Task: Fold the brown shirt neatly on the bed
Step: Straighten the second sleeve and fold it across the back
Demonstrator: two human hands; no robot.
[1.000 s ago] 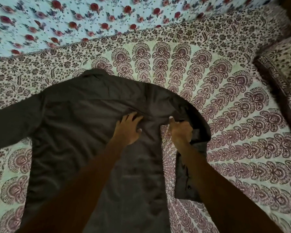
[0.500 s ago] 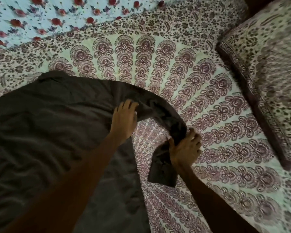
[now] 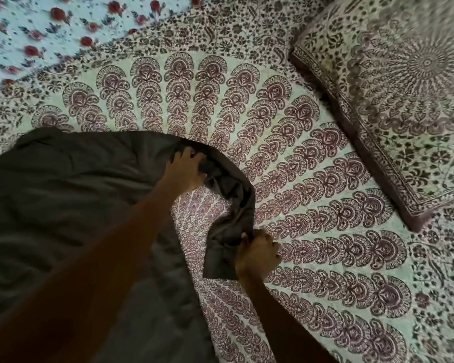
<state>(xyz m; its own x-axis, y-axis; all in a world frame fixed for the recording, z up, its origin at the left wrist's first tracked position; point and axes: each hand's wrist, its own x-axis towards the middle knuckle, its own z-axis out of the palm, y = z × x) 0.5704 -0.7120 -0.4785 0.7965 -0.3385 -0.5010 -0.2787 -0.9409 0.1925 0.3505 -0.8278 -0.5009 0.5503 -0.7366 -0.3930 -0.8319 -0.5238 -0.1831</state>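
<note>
The brown shirt [image 3: 63, 195] lies spread on the patterned bed sheet [image 3: 312, 231], filling the left half of the view. Its right sleeve [image 3: 231, 205] curves from the shoulder down to a cuff near the middle. My left hand [image 3: 186, 167] presses flat on the shirt at the shoulder, fingers spread. My right hand [image 3: 257, 255] is closed on the sleeve just above the cuff, which hangs slightly bunched below my grip. My forearms hide part of the shirt's lower body.
A pillow [image 3: 393, 95] in a matching print lies at the upper right. A pale blue cloth with red flowers [image 3: 50, 30] covers the far left. Bare sheet stretches to the right of the sleeve.
The view has swung right and the pillow came into sight. My right hand took hold of the sleeve and drew it outward and down; my left hand stayed pressed on the shoulder.
</note>
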